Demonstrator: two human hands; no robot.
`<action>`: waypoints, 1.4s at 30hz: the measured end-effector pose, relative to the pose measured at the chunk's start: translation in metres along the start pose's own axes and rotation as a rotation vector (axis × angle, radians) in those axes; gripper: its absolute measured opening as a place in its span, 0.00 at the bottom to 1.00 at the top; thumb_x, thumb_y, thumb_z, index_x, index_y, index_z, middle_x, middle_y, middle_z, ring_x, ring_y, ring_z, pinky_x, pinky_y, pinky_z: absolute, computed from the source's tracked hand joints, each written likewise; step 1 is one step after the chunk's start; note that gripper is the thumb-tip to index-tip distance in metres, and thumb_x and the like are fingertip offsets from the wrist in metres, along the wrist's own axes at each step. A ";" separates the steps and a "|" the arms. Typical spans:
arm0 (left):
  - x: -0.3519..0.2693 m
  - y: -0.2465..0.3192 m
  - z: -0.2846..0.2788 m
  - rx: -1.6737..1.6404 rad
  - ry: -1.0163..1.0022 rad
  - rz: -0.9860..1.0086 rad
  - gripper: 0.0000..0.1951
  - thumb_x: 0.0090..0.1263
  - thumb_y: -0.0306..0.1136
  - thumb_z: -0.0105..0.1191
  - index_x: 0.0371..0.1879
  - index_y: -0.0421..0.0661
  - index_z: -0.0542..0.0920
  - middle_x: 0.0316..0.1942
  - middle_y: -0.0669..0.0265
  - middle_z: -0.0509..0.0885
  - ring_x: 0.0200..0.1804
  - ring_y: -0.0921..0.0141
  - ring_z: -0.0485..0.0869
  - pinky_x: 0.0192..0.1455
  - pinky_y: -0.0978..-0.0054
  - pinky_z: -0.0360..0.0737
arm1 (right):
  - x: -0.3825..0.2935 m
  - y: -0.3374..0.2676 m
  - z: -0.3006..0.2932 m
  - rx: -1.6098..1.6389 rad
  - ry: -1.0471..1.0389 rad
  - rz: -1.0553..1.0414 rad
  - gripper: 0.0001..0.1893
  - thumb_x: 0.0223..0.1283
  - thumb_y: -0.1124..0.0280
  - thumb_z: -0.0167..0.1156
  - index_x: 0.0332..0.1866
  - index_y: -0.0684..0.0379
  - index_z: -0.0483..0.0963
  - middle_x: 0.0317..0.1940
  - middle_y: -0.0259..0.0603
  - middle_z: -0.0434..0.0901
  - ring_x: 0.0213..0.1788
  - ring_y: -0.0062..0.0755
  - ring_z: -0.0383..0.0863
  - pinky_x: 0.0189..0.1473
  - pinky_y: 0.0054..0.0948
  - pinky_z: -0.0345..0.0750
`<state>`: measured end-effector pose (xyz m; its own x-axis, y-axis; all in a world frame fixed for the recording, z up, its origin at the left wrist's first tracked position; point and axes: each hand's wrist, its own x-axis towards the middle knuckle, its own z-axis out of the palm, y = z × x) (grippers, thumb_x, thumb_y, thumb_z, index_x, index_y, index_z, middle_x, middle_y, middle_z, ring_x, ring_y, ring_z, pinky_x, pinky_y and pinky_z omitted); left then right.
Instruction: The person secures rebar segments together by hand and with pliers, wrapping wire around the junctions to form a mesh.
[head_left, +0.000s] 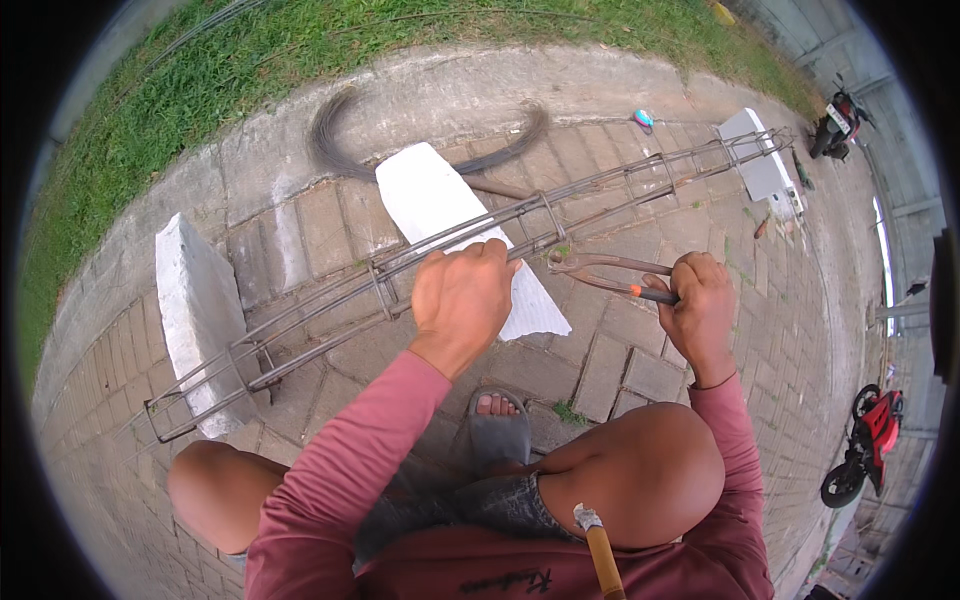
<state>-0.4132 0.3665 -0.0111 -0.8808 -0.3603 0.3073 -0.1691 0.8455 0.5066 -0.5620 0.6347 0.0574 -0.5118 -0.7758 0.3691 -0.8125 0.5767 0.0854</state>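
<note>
My left hand (465, 296) is closed around the long bars of a narrow steel rebar cage (553, 216), near its middle. The cage runs slantwise from lower left to upper right, with square stirrups spaced along it. In my right hand (699, 300) are end-cutting pincers (571, 264), held by dark grips with an orange band. Their jaws point left, just below the cage and apart from my left hand. A broken white slab (427, 187) lies under the cage's middle. A white block (196, 300) stands on edge under its left end.
A bent bundle of thin tie wire (330, 142) lies beyond the slab, beside a brown rod or handle (499, 186). The cage's far end crosses a grey-white block (754, 169). Pavers (540, 367) meet a concrete strip and grass. Motorcycles (870, 442) stand at right. A lit cigar-like smoke (602, 559) juts up below.
</note>
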 end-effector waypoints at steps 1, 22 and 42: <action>0.002 0.001 -0.001 -0.001 -0.019 -0.009 0.14 0.74 0.40 0.67 0.31 0.43 0.84 0.27 0.54 0.89 0.30 0.51 0.87 0.40 0.52 0.80 | 0.006 0.001 -0.012 -0.014 -0.004 -0.007 0.15 0.60 0.69 0.77 0.35 0.60 0.74 0.35 0.43 0.78 0.39 0.50 0.79 0.43 0.47 0.72; -0.002 -0.013 0.014 -0.057 0.036 0.021 0.12 0.75 0.39 0.63 0.33 0.44 0.88 0.29 0.54 0.92 0.34 0.54 0.92 0.42 0.53 0.83 | 0.111 -0.096 -0.088 -0.685 -0.106 -0.442 0.07 0.64 0.73 0.61 0.39 0.63 0.85 0.47 0.39 0.78 0.61 0.39 0.78 0.83 0.58 0.66; -0.003 -0.012 0.016 -0.109 0.047 0.003 0.09 0.74 0.34 0.61 0.35 0.43 0.89 0.30 0.53 0.92 0.34 0.55 0.92 0.43 0.56 0.82 | 0.117 -0.089 -0.093 -0.723 -0.084 -0.585 0.14 0.69 0.71 0.59 0.50 0.67 0.86 0.60 0.41 0.79 0.69 0.42 0.76 0.87 0.65 0.58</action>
<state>-0.4156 0.3636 -0.0309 -0.8592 -0.3782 0.3446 -0.1155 0.7994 0.5895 -0.5241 0.5164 0.1792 -0.1173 -0.9929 0.0197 -0.5906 0.0857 0.8024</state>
